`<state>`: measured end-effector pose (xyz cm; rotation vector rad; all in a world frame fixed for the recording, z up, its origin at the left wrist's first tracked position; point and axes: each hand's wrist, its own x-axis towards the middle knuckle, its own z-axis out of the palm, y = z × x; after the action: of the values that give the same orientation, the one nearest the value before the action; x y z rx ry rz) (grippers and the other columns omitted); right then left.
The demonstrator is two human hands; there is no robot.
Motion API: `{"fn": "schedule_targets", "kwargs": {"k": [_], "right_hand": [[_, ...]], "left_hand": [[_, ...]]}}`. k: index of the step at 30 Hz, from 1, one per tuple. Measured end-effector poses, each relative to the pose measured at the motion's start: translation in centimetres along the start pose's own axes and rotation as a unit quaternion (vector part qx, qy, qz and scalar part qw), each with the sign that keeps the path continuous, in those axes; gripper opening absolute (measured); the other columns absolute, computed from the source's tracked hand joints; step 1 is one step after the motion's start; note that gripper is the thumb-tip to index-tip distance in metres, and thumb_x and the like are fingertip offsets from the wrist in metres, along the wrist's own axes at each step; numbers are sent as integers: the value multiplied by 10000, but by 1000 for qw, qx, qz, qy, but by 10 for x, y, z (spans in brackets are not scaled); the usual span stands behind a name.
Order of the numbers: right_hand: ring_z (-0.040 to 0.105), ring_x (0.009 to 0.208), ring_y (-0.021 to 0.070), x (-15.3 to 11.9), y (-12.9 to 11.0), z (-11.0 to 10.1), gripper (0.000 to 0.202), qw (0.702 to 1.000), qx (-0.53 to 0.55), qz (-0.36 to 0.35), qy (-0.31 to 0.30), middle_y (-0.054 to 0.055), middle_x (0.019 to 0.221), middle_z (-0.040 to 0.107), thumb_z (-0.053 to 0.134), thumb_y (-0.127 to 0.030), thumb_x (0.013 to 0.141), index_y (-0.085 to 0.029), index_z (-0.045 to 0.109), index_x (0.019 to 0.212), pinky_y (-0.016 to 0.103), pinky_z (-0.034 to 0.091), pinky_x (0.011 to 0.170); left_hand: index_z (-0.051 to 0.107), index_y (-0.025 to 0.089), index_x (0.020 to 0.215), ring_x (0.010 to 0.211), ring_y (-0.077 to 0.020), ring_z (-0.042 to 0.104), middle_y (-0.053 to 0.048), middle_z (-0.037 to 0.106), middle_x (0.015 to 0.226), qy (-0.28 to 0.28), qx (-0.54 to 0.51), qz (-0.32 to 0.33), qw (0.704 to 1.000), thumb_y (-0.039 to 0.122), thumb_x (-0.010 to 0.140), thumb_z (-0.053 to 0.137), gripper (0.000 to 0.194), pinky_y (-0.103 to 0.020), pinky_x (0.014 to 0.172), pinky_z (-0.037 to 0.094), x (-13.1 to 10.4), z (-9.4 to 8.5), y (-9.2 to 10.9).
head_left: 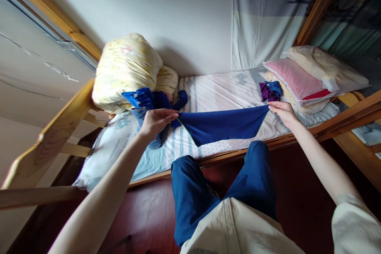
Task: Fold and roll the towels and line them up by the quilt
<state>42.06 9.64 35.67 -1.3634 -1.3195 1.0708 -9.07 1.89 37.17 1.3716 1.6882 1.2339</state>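
Observation:
A dark blue cloth (223, 125) with a thin green edge is stretched between my two hands, above the bed's front edge. My left hand (159, 120) pinches its upper left corner, and my right hand (281, 111) pinches the upper right one. The top edge runs nearly straight while the rest hangs down toward my knees. Behind my left hand lie crumpled blue clothes (160, 100), partly covered by the hand. Beyond my right hand sits a small heap of purple and blue cloth (270, 91).
The bed has a striped, patterned sheet (205, 91). A bundled yellow quilt (127, 71) stands at its left end, pink and cream pillows (297, 75) at its right. A wooden end rail (53, 131) is at left. A white curtain (256, 35) hangs behind.

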Motion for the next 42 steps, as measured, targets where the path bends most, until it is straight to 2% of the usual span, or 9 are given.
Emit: {"fn": "schedule_targets", "kwargs": {"k": [7,12,16,19,22,30,35,38,42], "right_hand": [[749,908,231,67,46,46,345,999,-26,23,18,119,980,817,914,-342,680,-146,806,942,322,594,799],[751,1014,259,124,67,87,285,997,-34,-45,60,140,1037,811,807,-316,775,-125,787,986,352,598,891],[746,1030,251,148,86,99,327,985,-56,-145,75,124,1107,792,725,-376,862,-148,767,1093,326,596,873],[748,991,227,142,114,98,304,977,-90,-183,54,108,1087,785,685,-398,898,-180,755,1097,294,591,824],[745,940,225,115,152,98,230,978,-133,-161,12,114,1038,794,665,-340,881,-177,755,1016,306,586,788],[738,786,205,40,257,105,81,954,-254,78,-136,44,766,772,663,-144,713,-213,705,700,298,578,780],[715,675,187,25,292,109,116,944,-263,130,-150,2,642,719,734,-131,608,-219,663,636,254,566,673],[720,700,193,25,299,112,133,946,-257,144,-134,7,673,726,774,-215,609,-218,664,684,247,558,660],[708,749,199,23,298,111,141,947,-258,164,-97,-4,676,710,742,-262,616,-230,614,666,243,530,673]], "left_hand": [[812,160,796,549,-149,616,-61,750,675,38,25,-47,998,593,471,916,551,-243,507,475,62,33,-62],[813,157,825,645,-175,697,-37,760,708,121,77,-24,989,399,631,847,312,-242,583,534,114,53,-67],[810,146,885,782,-172,726,-48,792,839,172,96,68,978,307,729,795,226,-241,705,567,131,46,-75],[808,150,974,819,-154,703,-66,796,924,198,117,105,967,315,806,765,239,-246,747,562,117,40,-105],[816,179,985,794,-153,679,-62,792,929,179,153,76,969,334,827,765,227,-270,763,560,79,45,-151],[805,231,1025,889,-234,725,-56,798,917,-36,279,-106,954,226,841,729,199,-349,869,563,-17,97,-260],[679,235,1326,1111,-298,710,-72,817,996,-144,324,-138,925,226,836,732,493,-380,941,542,-26,111,-287],[585,201,1418,1049,-284,739,-81,822,994,-142,305,-193,922,309,846,746,603,-375,951,533,-24,114,-292],[641,203,1307,965,-243,762,-72,827,974,-113,278,-232,925,287,861,709,459,-360,973,529,-22,112,-289]]}}
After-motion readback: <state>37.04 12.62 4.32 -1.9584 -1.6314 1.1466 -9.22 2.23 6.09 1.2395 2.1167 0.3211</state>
